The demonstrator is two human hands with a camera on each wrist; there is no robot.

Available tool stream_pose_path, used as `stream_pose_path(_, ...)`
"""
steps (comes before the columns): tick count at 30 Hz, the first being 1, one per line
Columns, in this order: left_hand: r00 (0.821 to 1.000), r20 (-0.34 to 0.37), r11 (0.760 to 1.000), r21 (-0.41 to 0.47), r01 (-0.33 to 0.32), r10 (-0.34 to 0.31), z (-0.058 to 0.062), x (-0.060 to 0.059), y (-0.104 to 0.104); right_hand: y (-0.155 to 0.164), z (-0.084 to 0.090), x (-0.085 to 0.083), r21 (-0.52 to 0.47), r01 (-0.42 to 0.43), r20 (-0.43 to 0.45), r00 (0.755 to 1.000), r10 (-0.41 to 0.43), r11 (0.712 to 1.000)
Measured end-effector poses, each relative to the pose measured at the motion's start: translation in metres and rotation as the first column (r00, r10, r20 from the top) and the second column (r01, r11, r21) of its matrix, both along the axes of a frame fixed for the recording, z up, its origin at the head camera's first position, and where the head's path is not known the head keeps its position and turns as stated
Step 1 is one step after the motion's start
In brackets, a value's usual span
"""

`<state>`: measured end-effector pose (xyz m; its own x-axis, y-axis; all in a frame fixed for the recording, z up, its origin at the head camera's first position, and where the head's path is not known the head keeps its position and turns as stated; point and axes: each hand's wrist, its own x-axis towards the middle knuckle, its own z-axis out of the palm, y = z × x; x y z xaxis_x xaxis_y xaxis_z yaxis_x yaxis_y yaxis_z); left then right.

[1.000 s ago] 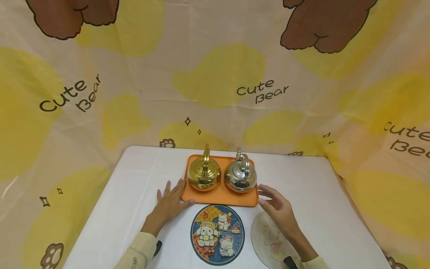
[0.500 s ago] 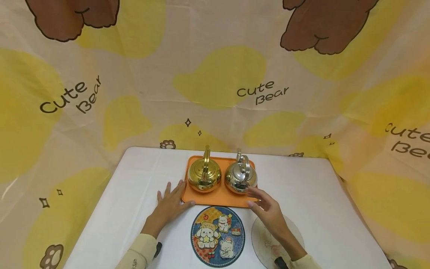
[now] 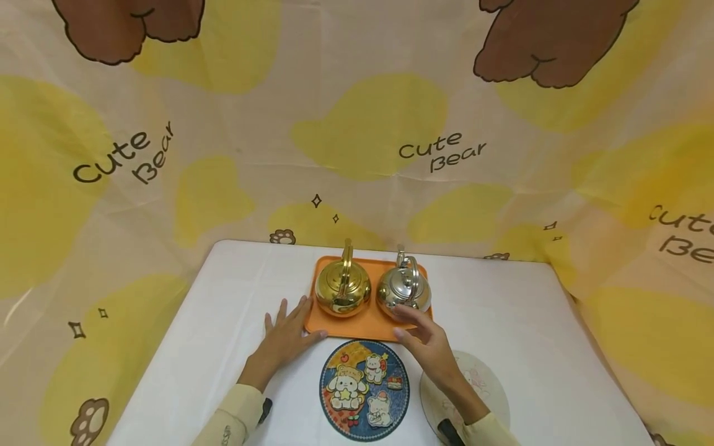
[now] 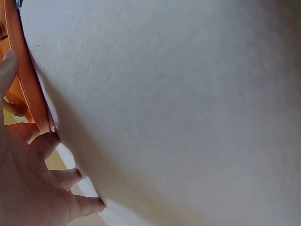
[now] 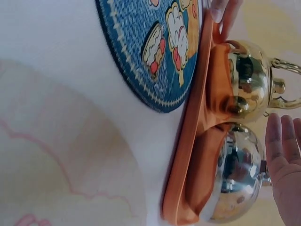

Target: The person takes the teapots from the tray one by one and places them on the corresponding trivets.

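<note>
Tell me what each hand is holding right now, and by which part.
Nothing is held. The left hand rests flat beside the orange tray; the right hand reaches open toward the silver kettle.

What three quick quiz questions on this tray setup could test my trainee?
1. True or false: the gold metal kettle stands left of the silver metal kettle on the orange plastic tray.
2. Which hand reaches over the tray's near edge toward the silver kettle? A) left hand B) right hand
3. What lies on the white table directly in front of the tray?

Key:
1. True
2. B
3. The round blue cartoon-bear mat
</note>
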<state>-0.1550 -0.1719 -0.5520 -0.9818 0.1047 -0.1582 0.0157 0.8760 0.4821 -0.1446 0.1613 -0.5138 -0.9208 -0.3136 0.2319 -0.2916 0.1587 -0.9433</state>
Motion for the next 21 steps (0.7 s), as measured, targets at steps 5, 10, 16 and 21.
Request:
stream_pose_path(5,1.000,-0.004,1.000,0.001,0.010,-0.010,-0.002,-0.001,-0.001,-0.009,-0.001,-0.002,0.015,-0.020,-0.006,1.000,0.020,1.000)
stream_pose_path(10,1.000,-0.006,1.000,0.009,0.012,-0.012,-0.001,-0.002,-0.001,-0.014,0.001,-0.005,0.011,-0.033,0.008,0.999,0.033,0.999)
stream_pose_path(16,1.000,0.000,1.000,0.008,0.012,-0.012,0.001,-0.003,0.001,-0.019,0.003,-0.008,0.006,-0.032,0.022,0.999,0.032,0.999)
stream_pose_path(21,1.000,0.014,1.000,0.007,0.009,-0.009,0.002,-0.002,0.001,-0.025,0.003,-0.013,0.011,-0.063,-0.007,0.998,0.063,0.998)
